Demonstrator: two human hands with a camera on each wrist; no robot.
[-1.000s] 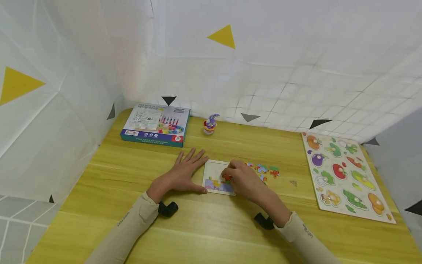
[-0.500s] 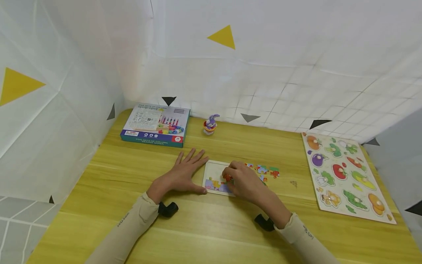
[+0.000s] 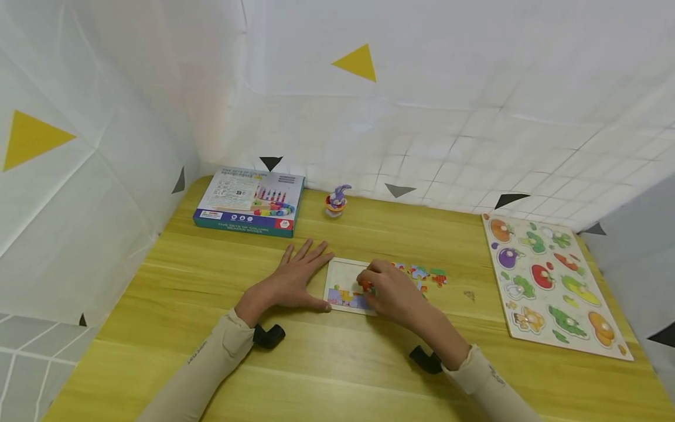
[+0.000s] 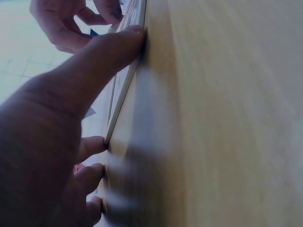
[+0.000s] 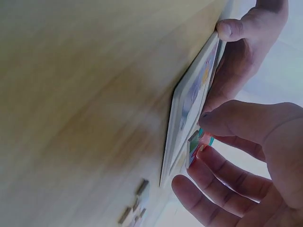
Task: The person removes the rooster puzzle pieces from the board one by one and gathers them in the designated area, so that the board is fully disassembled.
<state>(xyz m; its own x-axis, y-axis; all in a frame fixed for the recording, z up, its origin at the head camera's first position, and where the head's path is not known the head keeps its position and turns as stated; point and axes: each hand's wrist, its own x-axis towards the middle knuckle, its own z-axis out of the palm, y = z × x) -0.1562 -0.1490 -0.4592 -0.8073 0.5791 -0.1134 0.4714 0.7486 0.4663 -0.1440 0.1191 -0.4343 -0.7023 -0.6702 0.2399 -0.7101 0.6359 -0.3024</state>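
My right hand (image 3: 395, 296) pinches a red and green jigsaw piece (image 3: 366, 286) between thumb and fingers, above the right part of a small wooden puzzle tray (image 3: 343, 268). In the right wrist view the piece (image 5: 194, 144) is tilted beside the tray's edge. Purple and yellow pieces (image 3: 345, 297) lie fitted along the tray's near side; the right hand hides its right end. My left hand (image 3: 292, 284) lies with spread fingers at the tray's left side. Its thumb (image 4: 128, 42) and one fingertip touch the tray's edge in the left wrist view.
Several loose jigsaw pieces (image 3: 420, 272) lie right of the tray, partly behind the right hand. A vegetable peg puzzle board (image 3: 559, 287) is at the right. Behind stand a flat toy box (image 3: 248, 202) and a purple rabbit figure (image 3: 336, 202). White sheeting borders the table.
My right hand has shifted very slightly right with the jigsaw piece still pinched. The left hand stays at the tray's left side.
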